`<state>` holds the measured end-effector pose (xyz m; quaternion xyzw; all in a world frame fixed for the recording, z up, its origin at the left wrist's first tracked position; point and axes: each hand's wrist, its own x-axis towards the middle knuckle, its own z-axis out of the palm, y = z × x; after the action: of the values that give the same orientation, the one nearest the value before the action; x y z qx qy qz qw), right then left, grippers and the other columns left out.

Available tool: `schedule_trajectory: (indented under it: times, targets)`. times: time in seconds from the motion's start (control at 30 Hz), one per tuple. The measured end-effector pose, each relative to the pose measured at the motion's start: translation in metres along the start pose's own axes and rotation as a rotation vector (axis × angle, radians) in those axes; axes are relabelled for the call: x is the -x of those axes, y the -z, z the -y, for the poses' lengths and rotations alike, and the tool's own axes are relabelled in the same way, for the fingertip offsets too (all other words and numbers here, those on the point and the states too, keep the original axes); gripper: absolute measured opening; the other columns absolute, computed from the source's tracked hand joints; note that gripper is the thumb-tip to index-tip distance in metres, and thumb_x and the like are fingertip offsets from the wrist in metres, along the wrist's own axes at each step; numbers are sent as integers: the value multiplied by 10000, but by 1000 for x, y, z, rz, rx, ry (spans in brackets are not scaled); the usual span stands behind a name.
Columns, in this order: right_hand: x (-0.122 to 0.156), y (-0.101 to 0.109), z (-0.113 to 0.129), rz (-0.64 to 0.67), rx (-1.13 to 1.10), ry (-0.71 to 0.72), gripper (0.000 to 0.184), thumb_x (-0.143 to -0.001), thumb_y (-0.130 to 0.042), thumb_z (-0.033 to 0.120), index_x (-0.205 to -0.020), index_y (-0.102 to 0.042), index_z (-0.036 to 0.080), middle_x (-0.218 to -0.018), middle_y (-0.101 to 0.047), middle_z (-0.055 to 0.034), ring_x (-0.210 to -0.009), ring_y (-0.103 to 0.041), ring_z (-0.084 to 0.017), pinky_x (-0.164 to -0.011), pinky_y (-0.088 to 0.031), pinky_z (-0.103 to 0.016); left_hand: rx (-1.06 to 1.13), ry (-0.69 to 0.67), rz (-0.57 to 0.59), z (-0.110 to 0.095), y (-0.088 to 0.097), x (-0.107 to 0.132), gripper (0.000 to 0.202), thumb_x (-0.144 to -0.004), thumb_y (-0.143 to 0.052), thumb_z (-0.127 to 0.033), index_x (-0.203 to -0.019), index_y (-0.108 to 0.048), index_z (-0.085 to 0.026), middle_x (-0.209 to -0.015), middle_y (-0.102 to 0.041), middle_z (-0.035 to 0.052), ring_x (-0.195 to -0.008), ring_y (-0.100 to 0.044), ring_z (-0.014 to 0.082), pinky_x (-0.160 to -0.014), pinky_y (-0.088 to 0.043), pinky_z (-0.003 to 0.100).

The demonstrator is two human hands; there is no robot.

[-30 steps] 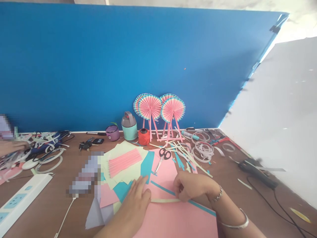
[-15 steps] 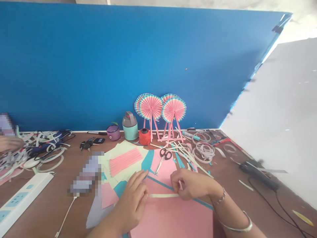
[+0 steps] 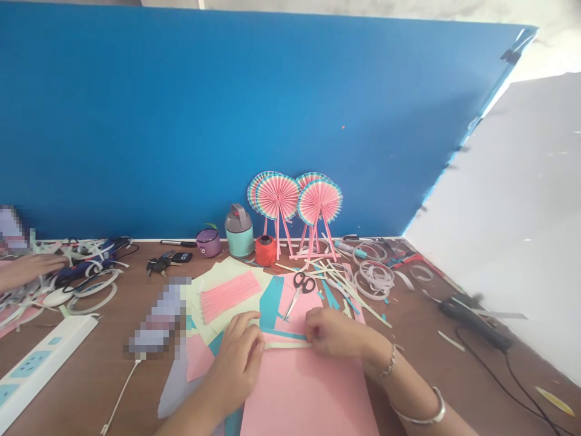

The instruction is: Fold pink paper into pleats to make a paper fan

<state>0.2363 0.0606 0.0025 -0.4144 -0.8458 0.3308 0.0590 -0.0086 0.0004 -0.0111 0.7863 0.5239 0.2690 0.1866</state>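
A pink paper sheet point(image 3: 304, 387) lies in front of me, with a narrow cream strip point(image 3: 287, 345) along its far edge and a blue strip point(image 3: 284, 333) just behind that. My left hand point(image 3: 242, 351) is closed on the left end of this edge, fingers bent. At the right end, my right hand point(image 3: 329, 332) pinches the same edge between thumb and curled fingers. Black-handled scissors point(image 3: 299, 290) lie beyond my hands on more pink paper. Left of them, a pleated pink paper piece point(image 3: 230, 295) rests on cream sheets point(image 3: 227, 272).
Pink and blue paper fans point(image 3: 278, 198) on pink legs stand by the blue partition point(image 3: 181, 121), beside a teal flask point(image 3: 239, 233). Paper strips point(image 3: 363, 297) and tape rolls point(image 3: 374, 275) lie right. A power strip point(image 3: 40, 363) and another person's hand point(image 3: 36, 269) are left.
Both hands have shifted slightly left, and the pink sheet has turned a little with them. The blue strip now lies nearer the cream one. The other person's hand has moved right.
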Motion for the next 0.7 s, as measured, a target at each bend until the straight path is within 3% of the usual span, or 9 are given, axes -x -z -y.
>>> schedule_trajectory:
  times: [0.2, 0.4, 0.57, 0.7]
  targets:
    - [-14, -18, 3, -186, 149, 81, 239, -566, -456, 6, -689, -574, 173, -795, -591, -27, -798, -502, -171, -689, -354, -259, -42, 43, 6, 9, -2, -6, 197, -853, -362, -152, -725, -496, -217, -812, -579, 32, -819, -533, 201, -766, -466, 391]
    - [-16, -15, 10, -377, 3, 132, 279, -610, -460, -5, -731, -615, 193, -904, -567, -44, -887, -510, -186, -810, -386, -311, -7, 139, -126, 22, 3, -11, 177, -823, -452, -217, -667, -537, -214, -863, -591, 46, -892, -546, 228, -795, -463, 404]
    - [-17, -12, 7, -324, -226, 28, 215, -682, -469, 57, -740, -638, 177, -759, -623, -13, -732, -548, -148, -692, -414, -263, 105, 235, -104, 27, 16, -14, 192, -768, -538, -299, -596, -548, -214, -919, -611, 49, -941, -564, 237, -847, -468, 406]
    - [-18, -15, -2, -234, -398, -69, 200, -753, -483, 140, -791, -679, 160, -779, -671, -30, -708, -578, -148, -645, -423, -254, 107, 260, -39, 23, 24, -15, 210, -745, -553, -309, -560, -543, -212, -879, -620, 45, -913, -572, 235, -861, -457, 406]
